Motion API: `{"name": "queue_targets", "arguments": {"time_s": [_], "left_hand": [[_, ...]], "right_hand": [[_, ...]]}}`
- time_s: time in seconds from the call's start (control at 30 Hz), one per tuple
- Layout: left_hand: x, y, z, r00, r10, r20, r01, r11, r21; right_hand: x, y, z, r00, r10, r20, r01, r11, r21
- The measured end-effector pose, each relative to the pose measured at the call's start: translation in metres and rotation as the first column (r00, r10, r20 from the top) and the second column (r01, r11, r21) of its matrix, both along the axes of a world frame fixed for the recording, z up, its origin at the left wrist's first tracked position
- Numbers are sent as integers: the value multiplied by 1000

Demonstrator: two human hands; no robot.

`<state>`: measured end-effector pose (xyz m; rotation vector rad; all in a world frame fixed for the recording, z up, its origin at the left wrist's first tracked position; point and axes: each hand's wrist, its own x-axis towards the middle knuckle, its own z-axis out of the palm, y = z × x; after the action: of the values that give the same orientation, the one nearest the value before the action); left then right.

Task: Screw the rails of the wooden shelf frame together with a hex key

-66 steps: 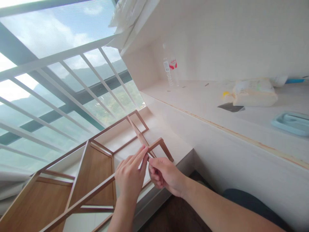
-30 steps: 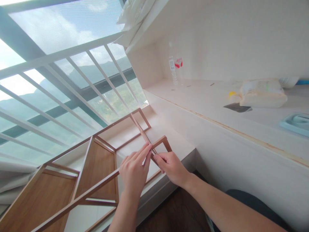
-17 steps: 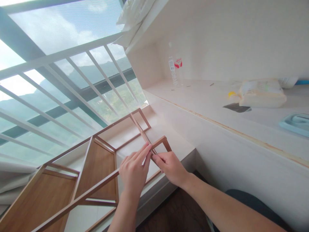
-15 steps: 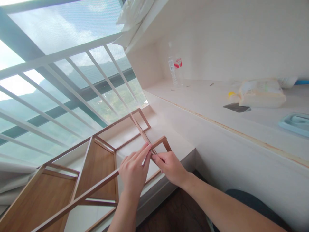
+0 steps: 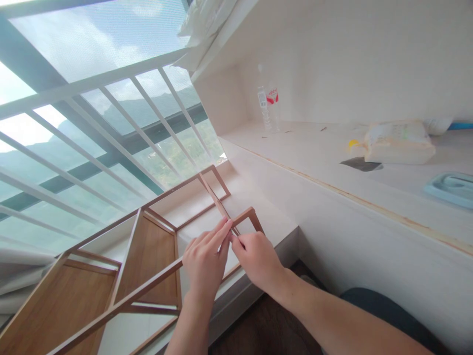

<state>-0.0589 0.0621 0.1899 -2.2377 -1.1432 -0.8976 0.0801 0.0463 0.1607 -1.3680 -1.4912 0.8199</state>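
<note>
A brown wooden shelf frame (image 5: 148,286) with flat wooden panels (image 5: 148,256) lies on its side, its far end on the white window ledge. My left hand (image 5: 207,254) is closed around the near rail, close to where a crossbar (image 5: 218,199) meets it. Its fingertips press on that joint. Right beside it, my right hand (image 5: 258,256) is closed in a fist, with thumb and forefinger pinched at the same joint. What those fingers hold is mostly hidden; only a small dark bit shows.
A white shelf (image 5: 314,148) on the right carries a clear plastic bottle (image 5: 269,108), a soft packet (image 5: 401,143) and a light blue lid-like item (image 5: 449,188). Behind the frame stand white window bars (image 5: 155,118). A grey curtain (image 5: 22,276) hangs at left. Below is a dark floor (image 5: 254,325).
My right hand has turned at the joint, its knuckles rolling over and its wrist shifting slightly down and left. The left hand and the wooden frame have stayed in place.
</note>
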Motion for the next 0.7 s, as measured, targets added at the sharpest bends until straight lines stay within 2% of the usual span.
{"name": "queue_targets", "arguments": {"time_s": [0.17, 0.23, 0.3, 0.4, 0.47, 0.53, 0.7], "left_hand": [[0, -1, 1, 1000, -10, -1, 10, 1000, -26], [-1, -1, 0, 1000, -9, 8, 10, 999, -35], [-2, 0, -2, 1000, 2, 27, -1, 999, -40], [-2, 0, -3, 999, 20, 44, -17, 999, -51], [-1, 1, -3, 999, 21, 46, -19, 998, -61], [-1, 1, -3, 999, 18, 44, -16, 998, -67], [-2, -1, -4, 999, 31, 13, -29, 994, -101]], "right_hand": [[0, 0, 11, 999, 11, 37, -9, 998, -58], [1, 0, 14, 998, 50, -47, -55, 992, -111], [0, 0, 16, 968, 103, -227, -147, 971, -187], [-5, 0, 13, 831, 100, -546, -275, 928, -249], [-11, -1, 10, 720, 57, -692, -305, 922, -241], [-17, -2, 6, 636, 22, -772, -298, 929, -219], [-26, -8, -2, 487, -3, -874, -263, 953, -150]]}}
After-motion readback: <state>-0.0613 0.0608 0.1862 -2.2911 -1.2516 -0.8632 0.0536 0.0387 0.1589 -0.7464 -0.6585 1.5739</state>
